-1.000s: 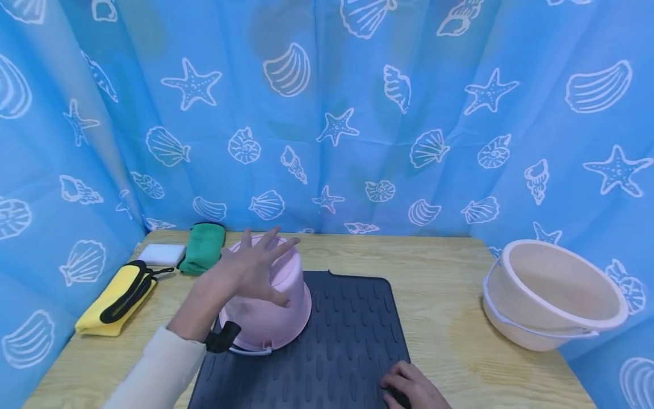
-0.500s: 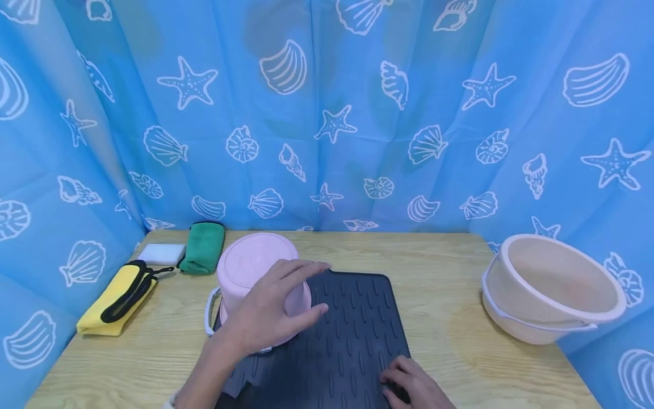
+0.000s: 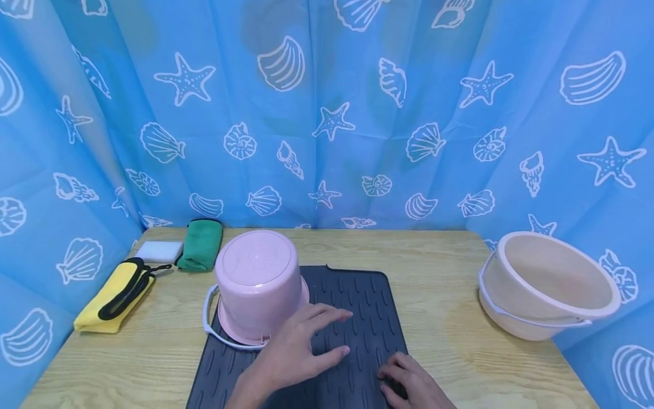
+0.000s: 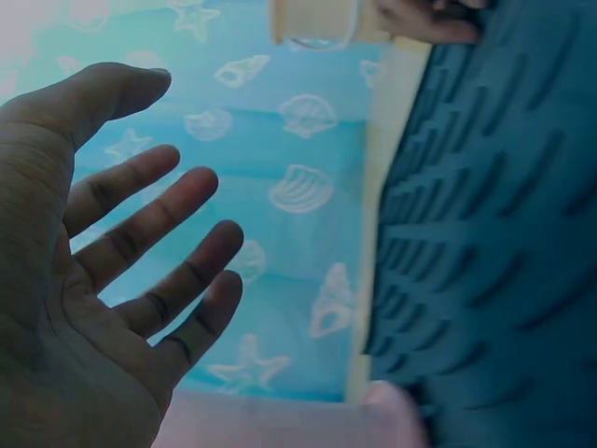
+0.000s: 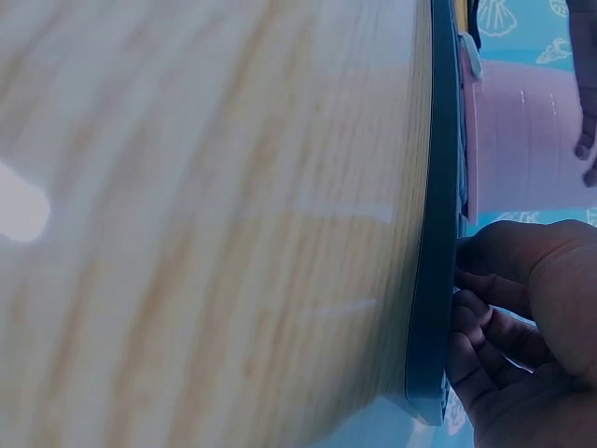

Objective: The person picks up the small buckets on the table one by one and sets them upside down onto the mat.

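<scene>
An upside-down pink bucket (image 3: 258,284) stands on the dark ribbed mat (image 3: 360,307), its pale handle (image 3: 206,309) lying down around the left and near sides. My left hand (image 3: 301,347) is in the air over the mat, just in front of the bucket, overlapping its lower edge in the head view. Its fingers are spread with nothing between them, and the left wrist view shows the bare palm (image 4: 84,345). At the mat's right near edge, my right hand (image 3: 415,382) rests with loosely curled fingers (image 5: 476,359), tips on the mat.
A cream bucket (image 3: 536,326) with a white handle stands upright, tilted in view, at the table's right edge. At the back left lie a folded green cloth (image 3: 201,244), a white sponge block (image 3: 159,251) and a folded yellow cloth (image 3: 109,298). A blue shell-print curtain (image 3: 327,170) surrounds the wooden table (image 3: 434,272).
My left hand has come down from over the bucket's upturned base toward me and to the right, off the bucket. The right hand stays at the mat's edge.
</scene>
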Action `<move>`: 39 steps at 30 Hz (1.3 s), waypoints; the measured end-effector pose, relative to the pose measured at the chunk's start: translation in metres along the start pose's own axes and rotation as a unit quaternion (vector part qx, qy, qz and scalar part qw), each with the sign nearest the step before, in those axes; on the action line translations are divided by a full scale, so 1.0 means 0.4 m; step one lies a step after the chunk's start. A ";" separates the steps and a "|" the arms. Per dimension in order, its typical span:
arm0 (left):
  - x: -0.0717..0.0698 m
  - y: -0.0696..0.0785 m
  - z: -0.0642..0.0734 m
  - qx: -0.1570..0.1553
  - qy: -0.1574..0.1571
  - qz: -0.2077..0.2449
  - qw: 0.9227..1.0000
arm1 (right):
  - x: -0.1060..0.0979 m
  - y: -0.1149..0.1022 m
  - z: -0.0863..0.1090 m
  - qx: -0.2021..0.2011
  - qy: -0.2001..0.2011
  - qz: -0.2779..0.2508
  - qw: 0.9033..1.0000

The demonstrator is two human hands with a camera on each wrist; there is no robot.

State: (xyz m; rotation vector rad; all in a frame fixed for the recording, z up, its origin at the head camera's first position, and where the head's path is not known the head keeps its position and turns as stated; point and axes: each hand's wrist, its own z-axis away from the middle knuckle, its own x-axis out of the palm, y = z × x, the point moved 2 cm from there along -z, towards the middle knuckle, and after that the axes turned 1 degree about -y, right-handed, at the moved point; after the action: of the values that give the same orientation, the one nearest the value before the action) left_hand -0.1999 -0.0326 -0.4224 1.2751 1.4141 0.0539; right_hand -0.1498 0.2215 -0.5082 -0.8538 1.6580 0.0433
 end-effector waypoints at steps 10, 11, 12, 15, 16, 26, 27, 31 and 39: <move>0.083 -0.047 0.045 -0.059 -0.072 0.022 0.995 | -0.002 -0.006 0.004 0.002 0.005 0.003 1.000; 0.089 -0.051 0.048 -0.067 -0.078 0.029 0.994 | -0.003 -0.006 0.004 0.003 0.003 0.002 1.000; 0.095 -0.055 0.051 -0.074 -0.084 0.037 0.993 | -0.004 -0.007 0.004 0.005 0.002 0.000 1.000; 0.108 -0.067 0.059 -0.094 -0.100 0.052 0.989 | -0.005 -0.007 0.002 0.011 -0.006 -0.006 1.000; 0.112 -0.070 0.061 -0.098 -0.104 0.054 0.988 | -0.005 -0.008 0.002 0.012 -0.007 -0.008 1.000; 0.139 -0.102 0.092 -0.078 -0.111 0.099 0.986 | 0.000 -0.005 0.002 0.005 -0.001 0.000 1.000; 0.140 -0.106 0.095 -0.082 -0.113 0.104 0.985 | 0.001 -0.005 0.001 0.006 -0.003 0.000 1.000; 0.139 -0.116 0.106 -0.091 -0.119 0.111 0.982 | 0.000 -0.006 0.001 0.009 -0.006 0.006 1.000; 0.149 -0.128 0.116 -0.083 -0.117 0.091 0.986 | 0.002 -0.006 0.004 0.009 -0.004 0.010 1.000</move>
State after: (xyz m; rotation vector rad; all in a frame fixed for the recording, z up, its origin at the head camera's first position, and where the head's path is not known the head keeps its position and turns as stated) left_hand -0.1829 -0.0405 -0.5116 1.2270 1.0686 0.1387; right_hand -0.1473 0.2201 -0.5085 -0.8219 1.6582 0.0457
